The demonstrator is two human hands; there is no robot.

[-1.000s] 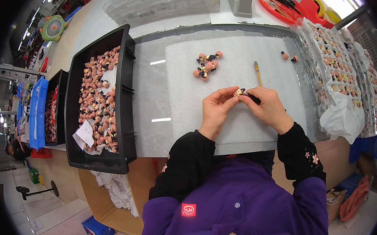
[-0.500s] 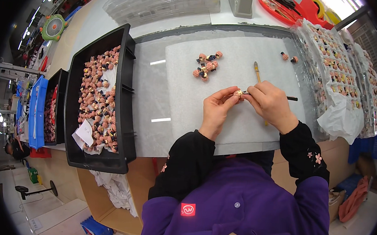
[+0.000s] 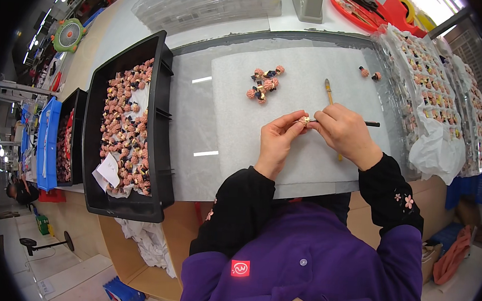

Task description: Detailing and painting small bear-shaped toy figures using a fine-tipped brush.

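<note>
One small pink, knobbly piece with a cream patch (image 3: pixel 305 121) in work, held above the white sheet (image 3: pixel 236 142) near the counter's (image 3: pixel 190 119) front edge. Left hand (image 3: pixel 276 142) pinches it, fingertips together; right hand (image 3: pixel 343 136) is closed round a slim dark stick-shaped tool (image 3: pixel 372 124), its tip hidden. Judged mid-work; piece too small to read closely. Apparently left: loose cluster of pink-and-dark-blue pieces (image 3: pixel 268 85) toward the sheet's far edge, two similar pieces (image 3: pixel 376 76) near its far right corner, many more in the black plastic bin (image 3: pixel 163 145) left of the sheet. Clear plastic trays (image 3: pixel 435 86) on the counter's right edge hold like pieces, perhaps done. In the way: wooden-handled brush (image 3: pixel 328 89), partly under the right hand. Counter's far edge: stacked clear boxes (image 3: pixel 206 5), grey dispenser (image 3: pixel 309 7), red tray (image 3: pixel 393 18).
</note>
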